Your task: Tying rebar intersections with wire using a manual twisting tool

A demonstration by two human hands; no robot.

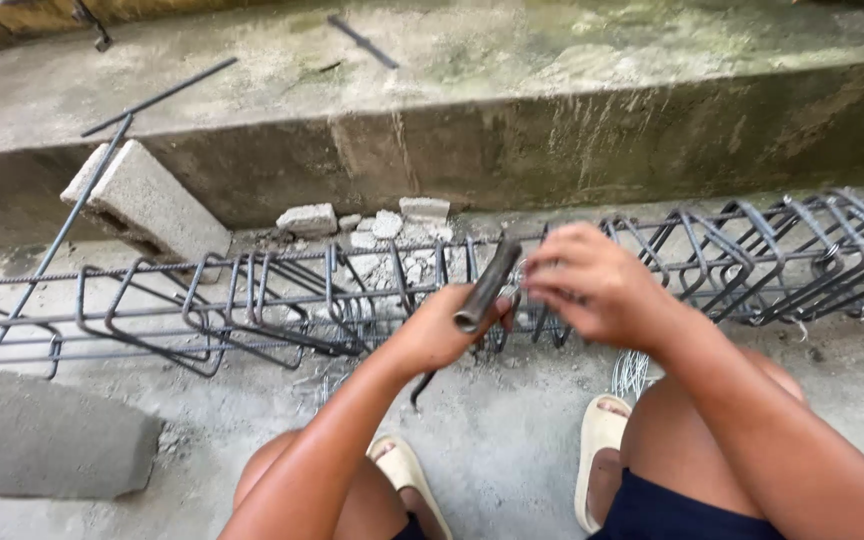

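Left hand (442, 335): grip closed around a short dark metal pipe tool (487, 285), held tilted, upper end leaning away toward the rebar cage (252, 300). A thin dark hooked end shows below the fist. Right hand (592, 285): fingers bunched together at the cage just right of the pipe tool, fingertips blurred; cannot tell whether they pinch wire or a bar.

The rebar cage lies lengthwise on the concrete floor (492, 450), running from the left edge to the right edge of view. Long bars pass through many bent stirrups; the stirrups on the left sit loose and tilted, those on the right stand closer together. Both hands meet near the cage's middle.

A small bundle of thin tie wire (630, 375) lies on the floor just beside the right knee, near the cage. Person squats, cream slippers (597, 440) on both feet, dark shorts.

Beyond the cage: broken concrete rubble (372, 225) against a low concrete ledge (512, 150). A grey concrete block (147, 205) leans at the left, a long loose bar (52, 250) crossing it. Another concrete block (47, 435) lies at lower left.
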